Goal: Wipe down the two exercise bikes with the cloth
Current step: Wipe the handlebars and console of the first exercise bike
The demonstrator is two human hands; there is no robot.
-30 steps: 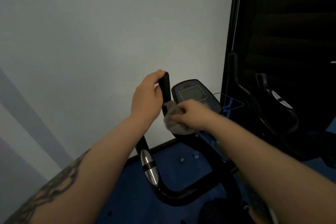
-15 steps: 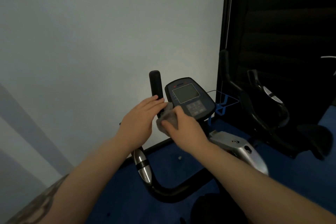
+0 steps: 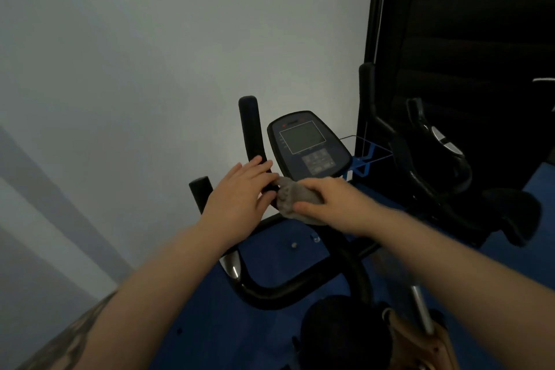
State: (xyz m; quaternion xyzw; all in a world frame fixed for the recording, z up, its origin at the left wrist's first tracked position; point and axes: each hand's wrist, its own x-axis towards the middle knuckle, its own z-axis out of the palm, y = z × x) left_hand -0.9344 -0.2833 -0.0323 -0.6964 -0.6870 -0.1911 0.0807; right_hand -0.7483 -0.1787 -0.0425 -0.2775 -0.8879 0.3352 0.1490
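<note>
The nearer exercise bike stands in front of me, with a black upright handlebar grip [image 3: 251,126] and a dark console [image 3: 306,146] carrying a grey screen. My right hand [image 3: 333,201] grips a crumpled grey cloth [image 3: 289,197] against the bar just below the console. My left hand [image 3: 240,192] lies with straight fingers against the lower part of the upright grip, touching the cloth's left edge. The second bike [image 3: 432,159], all black, stands to the right in deep shadow.
A white wall [image 3: 135,84] runs close along the left. The floor [image 3: 210,324] is blue. A blue wire holder [image 3: 365,159] juts out behind the console. A silver sensor band [image 3: 231,267] sits low on the curved handlebar, and the black saddle [image 3: 339,327] is near my body.
My left hand has slid down from the top of the upright grip to its lower part beside the cloth. My right hand with the cloth has stayed below the console.
</note>
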